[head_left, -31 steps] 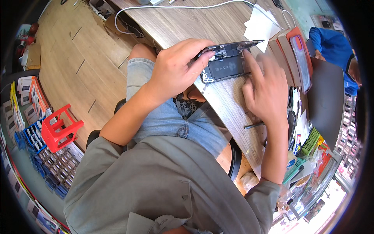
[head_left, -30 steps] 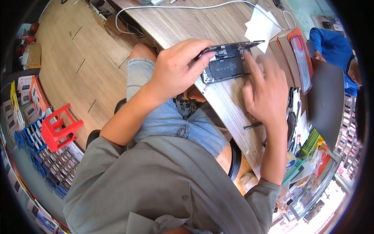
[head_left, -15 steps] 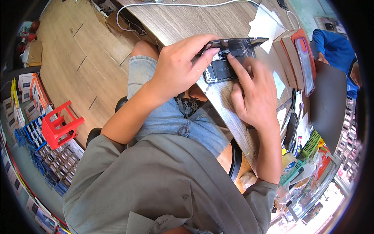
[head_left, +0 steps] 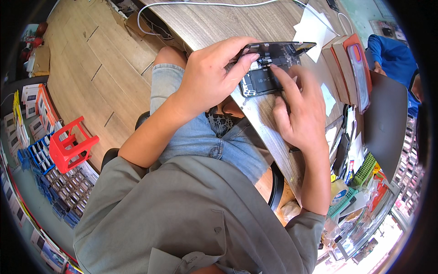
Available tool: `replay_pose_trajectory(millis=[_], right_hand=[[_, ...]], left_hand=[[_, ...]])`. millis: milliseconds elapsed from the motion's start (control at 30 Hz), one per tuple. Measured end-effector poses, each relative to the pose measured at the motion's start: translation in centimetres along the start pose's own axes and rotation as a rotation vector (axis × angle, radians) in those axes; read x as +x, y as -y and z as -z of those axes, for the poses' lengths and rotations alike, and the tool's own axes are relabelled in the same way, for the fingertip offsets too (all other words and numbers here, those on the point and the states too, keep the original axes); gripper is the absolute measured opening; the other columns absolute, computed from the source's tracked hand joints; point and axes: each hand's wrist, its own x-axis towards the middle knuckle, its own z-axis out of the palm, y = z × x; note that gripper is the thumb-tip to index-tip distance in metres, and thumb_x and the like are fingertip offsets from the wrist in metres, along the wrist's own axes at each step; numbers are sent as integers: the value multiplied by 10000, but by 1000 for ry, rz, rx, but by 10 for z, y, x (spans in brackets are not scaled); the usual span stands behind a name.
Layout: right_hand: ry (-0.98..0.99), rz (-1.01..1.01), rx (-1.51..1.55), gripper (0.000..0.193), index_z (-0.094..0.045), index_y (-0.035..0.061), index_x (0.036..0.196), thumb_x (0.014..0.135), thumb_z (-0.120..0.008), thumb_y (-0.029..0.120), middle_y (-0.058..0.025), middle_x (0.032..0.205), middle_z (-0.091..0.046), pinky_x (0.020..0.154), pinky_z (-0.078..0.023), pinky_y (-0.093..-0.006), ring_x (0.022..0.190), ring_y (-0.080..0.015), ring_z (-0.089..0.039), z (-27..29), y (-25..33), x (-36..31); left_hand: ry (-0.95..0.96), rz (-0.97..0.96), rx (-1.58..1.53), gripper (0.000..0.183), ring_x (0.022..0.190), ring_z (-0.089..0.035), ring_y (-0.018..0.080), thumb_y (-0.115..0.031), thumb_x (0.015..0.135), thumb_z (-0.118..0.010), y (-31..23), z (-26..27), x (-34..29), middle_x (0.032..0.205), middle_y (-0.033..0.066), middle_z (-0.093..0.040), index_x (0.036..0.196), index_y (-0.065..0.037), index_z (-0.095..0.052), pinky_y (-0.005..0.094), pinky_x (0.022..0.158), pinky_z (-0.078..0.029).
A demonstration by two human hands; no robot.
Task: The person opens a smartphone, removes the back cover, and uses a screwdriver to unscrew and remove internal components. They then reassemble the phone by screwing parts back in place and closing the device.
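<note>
An opened smartphone [head_left: 263, 82] rests at the edge of the desk, its black battery and inner parts bare. Its screen panel [head_left: 279, 47] is raised along the far side, tilted up from the body. My left hand [head_left: 209, 73] grips the phone's left side, fingers behind the raised panel and thumb on the inside. Over the phone's right side is my right hand [head_left: 299, 112], its index fingertip at the small connectors above the battery. Its thumb stands apart and the other fingers are bent, partly blurred. I see no tool in it.
The wooden desk [head_left: 214, 27] carries a white cable [head_left: 210, 3] and white paper [head_left: 312, 32]. To the right stand thick books [head_left: 340, 68] with a clear purple-rimmed phone case [head_left: 359, 80] against them, and green baskets [head_left: 364, 170]. A person in blue [head_left: 392, 59] sits beyond. A red stool [head_left: 70, 146] is at left.
My right index fingertip has shifted slightly right and down, showing more of the connectors. My left hand keeps its grip on the phone, whose panel stays raised.
</note>
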Motion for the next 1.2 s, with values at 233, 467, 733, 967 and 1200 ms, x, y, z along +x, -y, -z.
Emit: replay_pose_trajectory(millis=[233,467,733,967,1200], right_hand=[[-16,-13,5,583,-707,69,1423,843,-682,130,-192,1266,-611,998,-537,-505,1142,-388,-629,-2,1,0],[-56,-24,103,479,-734,57,1379,905,-700,117,-191,1272,-635,972,-561,-494,1110,-386,-659,-4,-1,5],[-212,-182,242,230,-768,33,1171,969,-832,124,-139,1164,-734,887,-598,-432,1026,-366,-742,-13,-2,17],[-216,-139,125,182,-796,33,1088,946,-851,134,-118,1109,-733,883,-586,-442,1006,-355,-735,-16,3,27],[-293,-192,183,221,-853,37,1072,903,-896,173,-127,1072,-714,902,-573,-458,1014,-338,-716,-25,7,29]], left_hand=[[-1,32,-30,294,973,-819,144,-2,1024,-800,0,-1,1,1073,126,-847,1313,28,-762,296,858,-668],[-9,177,-205,409,1063,-800,140,9,1054,-768,-5,-2,6,1135,153,-845,1456,17,-690,283,909,-650],[-58,241,-332,457,1051,-844,225,-40,1046,-774,-5,-3,12,1161,212,-846,1487,-4,-663,333,882,-682],[-33,381,-409,462,1048,-821,210,-5,1053,-741,-5,0,20,1183,208,-827,1501,27,-634,315,873,-672],[15,503,-569,495,1043,-784,163,36,1090,-678,-3,2,29,1222,179,-800,1568,56,-552,289,877,-655]])
